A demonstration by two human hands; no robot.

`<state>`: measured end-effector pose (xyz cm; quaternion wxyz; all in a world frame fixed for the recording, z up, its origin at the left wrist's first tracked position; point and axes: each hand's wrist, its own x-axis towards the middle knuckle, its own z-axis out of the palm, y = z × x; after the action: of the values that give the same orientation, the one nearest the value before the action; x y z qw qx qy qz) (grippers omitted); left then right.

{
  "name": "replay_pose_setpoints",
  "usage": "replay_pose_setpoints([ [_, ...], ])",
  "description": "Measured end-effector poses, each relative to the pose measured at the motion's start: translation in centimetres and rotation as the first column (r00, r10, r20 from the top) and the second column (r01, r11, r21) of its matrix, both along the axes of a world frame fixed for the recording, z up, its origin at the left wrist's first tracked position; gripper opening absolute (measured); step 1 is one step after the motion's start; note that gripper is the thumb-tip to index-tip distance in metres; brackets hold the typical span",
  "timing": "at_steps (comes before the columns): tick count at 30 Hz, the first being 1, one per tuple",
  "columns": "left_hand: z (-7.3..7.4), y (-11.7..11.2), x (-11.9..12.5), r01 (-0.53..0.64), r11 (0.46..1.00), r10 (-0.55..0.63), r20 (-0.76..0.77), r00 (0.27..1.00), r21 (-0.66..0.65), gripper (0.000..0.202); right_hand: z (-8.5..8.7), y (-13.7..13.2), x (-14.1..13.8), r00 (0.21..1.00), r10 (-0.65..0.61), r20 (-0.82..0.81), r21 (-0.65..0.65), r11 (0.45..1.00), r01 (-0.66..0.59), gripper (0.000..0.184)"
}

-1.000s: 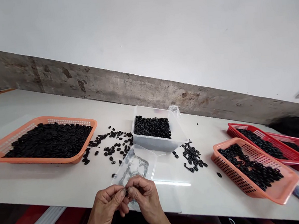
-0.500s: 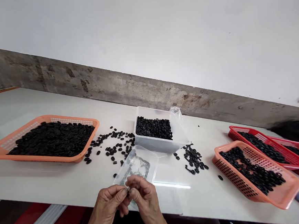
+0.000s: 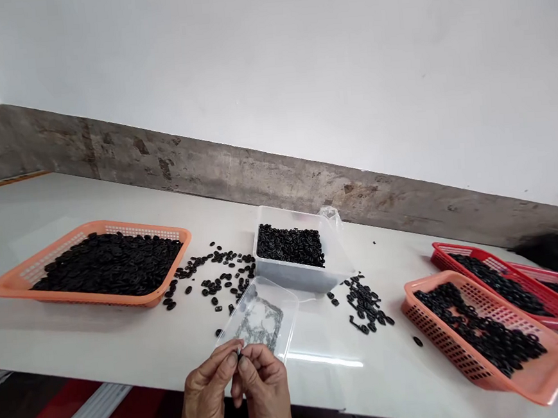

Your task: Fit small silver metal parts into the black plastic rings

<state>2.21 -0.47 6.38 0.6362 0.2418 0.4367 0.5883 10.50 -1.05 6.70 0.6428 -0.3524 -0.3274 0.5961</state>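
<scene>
My left hand [image 3: 210, 385] and my right hand [image 3: 262, 381] meet at the table's front edge, fingertips pinched together. Between them is a small dark piece [image 3: 239, 352], mostly covered by the thumbs and too small to name; a bit of something light shows at its top. Just beyond the fingers lies a shallow clear plastic tray [image 3: 286, 298] with small silvery metal parts [image 3: 263, 323] in it. Behind that stands a deeper translucent bin [image 3: 284, 272] holding a heap of small black oval pieces [image 3: 289, 243].
Left is an orange basket [image 3: 93, 301] full of black oval pieces. Loose ones [image 3: 227, 281] lie beside the bin, and another pile [image 3: 366, 302] to its right. At right stand a second orange basket [image 3: 553, 374] and two red baskets [image 3: 466, 249]. A concrete-banded wall [image 3: 257, 172] backs the table.
The view has shifted slightly, so the table sits a little lower in it. My hands have drawn closer together, thumbs now side by side on the small piece.
</scene>
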Motion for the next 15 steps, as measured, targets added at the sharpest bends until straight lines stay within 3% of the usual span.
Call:
replay_pose_setpoints([
  [4, -0.9, -0.7, 0.0, -0.004, 0.999, 0.004, -0.013, 1.000, 0.031, 0.033, -0.3, 0.0, 0.1, 0.998, -0.023, -0.061, -0.040, 0.999, 0.020, 0.032],
  [7, -2.0, 0.6, -1.8, 0.032, 0.992, -0.003, -0.227, 0.974, 0.125, 0.035, -0.1, 0.0, 0.9, 0.995, -0.033, -0.095, -0.120, 0.992, 0.022, 0.035],
  [8, -2.4, 1.7, -2.7, 0.060, 0.982, 0.015, -0.395, 0.919, 0.179, 0.037, 0.0, 0.0, 1.2, 0.994, -0.039, -0.100, -0.143, 0.989, 0.024, 0.036],
  [9, -2.8, 3.1, -3.7, 0.044, 0.980, 0.053, -0.467, 0.883, 0.195, 0.035, 0.1, 0.0, 1.6, 0.994, -0.044, -0.103, -0.160, 0.987, 0.027, 0.036],
  [12, -3.6, 8.1, -6.4, 0.059, 0.965, 0.111, -0.601, 0.792, 0.255, 0.024, 0.3, 0.2, 2.7, 0.994, -0.040, -0.101, -0.169, 0.985, 0.023, 0.035],
  [15, -4.3, 12.5, -7.1, 0.204, 0.928, 0.083, -0.705, 0.704, 0.313, 0.018, 0.1, 0.3, 3.5, 0.995, -0.023, -0.096, -0.152, 0.988, 0.008, 0.034],
])
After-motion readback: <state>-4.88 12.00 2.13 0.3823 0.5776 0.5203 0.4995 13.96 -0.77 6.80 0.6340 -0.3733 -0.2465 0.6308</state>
